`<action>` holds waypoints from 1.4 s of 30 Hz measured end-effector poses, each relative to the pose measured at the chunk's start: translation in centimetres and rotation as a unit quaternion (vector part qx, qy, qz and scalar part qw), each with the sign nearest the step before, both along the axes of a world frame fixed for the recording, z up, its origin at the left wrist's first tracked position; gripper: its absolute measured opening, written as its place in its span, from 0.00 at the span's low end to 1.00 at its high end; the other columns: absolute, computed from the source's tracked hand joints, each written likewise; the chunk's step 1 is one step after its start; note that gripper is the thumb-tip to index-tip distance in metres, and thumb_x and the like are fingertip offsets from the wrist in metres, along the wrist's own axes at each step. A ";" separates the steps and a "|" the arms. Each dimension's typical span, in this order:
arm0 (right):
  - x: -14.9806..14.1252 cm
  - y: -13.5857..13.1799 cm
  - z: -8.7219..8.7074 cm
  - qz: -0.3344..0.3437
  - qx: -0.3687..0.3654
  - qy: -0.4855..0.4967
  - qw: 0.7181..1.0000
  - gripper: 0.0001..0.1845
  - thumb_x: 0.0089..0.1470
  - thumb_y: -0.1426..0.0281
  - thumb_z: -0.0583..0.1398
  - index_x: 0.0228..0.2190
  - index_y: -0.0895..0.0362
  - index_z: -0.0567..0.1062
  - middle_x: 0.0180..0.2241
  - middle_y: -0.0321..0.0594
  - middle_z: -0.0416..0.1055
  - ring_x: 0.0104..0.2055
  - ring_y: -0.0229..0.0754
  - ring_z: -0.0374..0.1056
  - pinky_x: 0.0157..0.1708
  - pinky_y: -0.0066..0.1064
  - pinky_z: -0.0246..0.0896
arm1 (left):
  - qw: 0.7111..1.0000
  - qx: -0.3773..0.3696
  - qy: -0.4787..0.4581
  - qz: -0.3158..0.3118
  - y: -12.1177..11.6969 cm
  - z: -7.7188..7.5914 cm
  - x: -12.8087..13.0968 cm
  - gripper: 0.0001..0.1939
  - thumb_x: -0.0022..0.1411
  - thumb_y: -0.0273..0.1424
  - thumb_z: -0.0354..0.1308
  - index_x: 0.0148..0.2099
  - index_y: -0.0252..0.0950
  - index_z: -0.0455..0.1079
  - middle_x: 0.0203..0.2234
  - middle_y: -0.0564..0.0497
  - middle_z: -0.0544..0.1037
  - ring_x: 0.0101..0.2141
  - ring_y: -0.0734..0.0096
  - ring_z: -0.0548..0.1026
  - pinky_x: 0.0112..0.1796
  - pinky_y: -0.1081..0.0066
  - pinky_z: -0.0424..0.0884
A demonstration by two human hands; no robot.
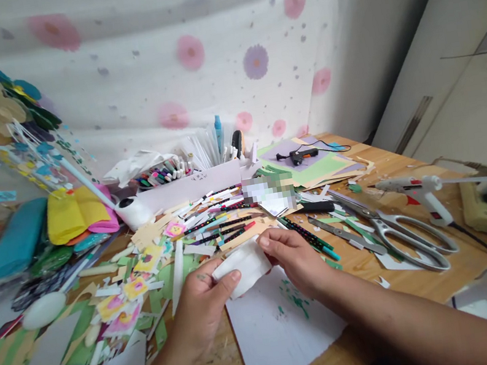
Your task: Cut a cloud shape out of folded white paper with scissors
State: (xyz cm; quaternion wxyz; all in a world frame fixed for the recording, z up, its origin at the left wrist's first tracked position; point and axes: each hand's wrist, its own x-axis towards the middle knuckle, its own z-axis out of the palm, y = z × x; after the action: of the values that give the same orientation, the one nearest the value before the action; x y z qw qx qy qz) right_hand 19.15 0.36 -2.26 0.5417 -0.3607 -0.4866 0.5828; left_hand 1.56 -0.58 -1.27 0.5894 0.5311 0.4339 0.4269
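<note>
Between my hands is a folded piece of white paper or tissue (pixel 243 267), raised above the near part of the desk. My left hand (pixel 207 297) pinches its left end, thumb on top. At its upper right edge, the thumb and fingers of my right hand (pixel 294 258) are closed on it. Below lies a white sheet (pixel 280 344) with green marks on it. Dotted marker pens (pixel 305 236) lie just beyond my right hand. Small painted paper pieces (pixel 136 286) in pink and yellow are to the left of my left hand.
Large scissors (pixel 404 236), a craft knife (pixel 348 236) and a white glue gun (pixel 418 194) with a cord lie at the right. A black glue gun (pixel 304 155) rests on coloured sheets behind. A pen box (pixel 197 185) stands at the back; paper scraps cover the left.
</note>
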 end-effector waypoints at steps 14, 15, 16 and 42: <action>0.2 0.5 -0.6 0.030 -0.017 -0.027 0.999 0.19 0.50 0.53 0.60 0.27 0.57 0.69 0.23 0.32 0.61 0.24 0.35 0.59 0.23 0.27 0.58 | 1.000 0.005 0.023 0.001 0.4 0.0 0.0 0.15 0.53 0.37 0.61 0.40 0.32 0.75 0.25 0.50 0.76 0.28 0.67 0.71 0.28 0.71 0.67; 0.2 0.6 -0.6 0.040 -0.011 -0.035 0.999 0.19 0.49 0.53 0.61 0.27 0.58 0.69 0.23 0.33 0.62 0.24 0.35 0.59 0.23 0.27 0.58 | 0.999 0.009 0.031 0.003 0.4 0.1 0.0 0.15 0.53 0.37 0.61 0.40 0.32 0.74 0.25 0.50 0.75 0.28 0.66 0.71 0.28 0.70 0.67; 0.2 0.7 -0.6 0.051 -0.004 -0.043 0.998 0.19 0.48 0.54 0.62 0.26 0.58 0.68 0.23 0.32 0.62 0.23 0.34 0.58 0.23 0.26 0.56 | 0.999 0.016 0.042 0.006 0.3 0.2 0.0 0.15 0.53 0.37 0.60 0.39 0.32 0.74 0.25 0.50 0.75 0.27 0.66 0.71 0.27 0.70 0.66; 2.0 -10.7 1.6 0.130 0.007 -0.158 0.979 0.11 0.50 0.65 0.58 0.21 0.58 0.69 0.19 0.34 0.66 0.22 0.35 0.60 0.25 0.27 0.56 | 0.999 -0.003 -0.010 0.040 -11.5 0.7 1.3 0.12 0.55 0.38 0.61 0.32 0.34 0.69 0.23 0.55 0.69 0.25 0.74 0.63 0.27 0.74 0.61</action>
State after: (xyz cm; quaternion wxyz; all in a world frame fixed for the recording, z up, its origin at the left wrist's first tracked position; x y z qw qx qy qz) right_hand 21.10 -10.39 -0.65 0.3805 -0.3784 -0.6125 0.5804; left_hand 2.88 -12.11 -0.60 0.5777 0.5069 0.4500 0.4547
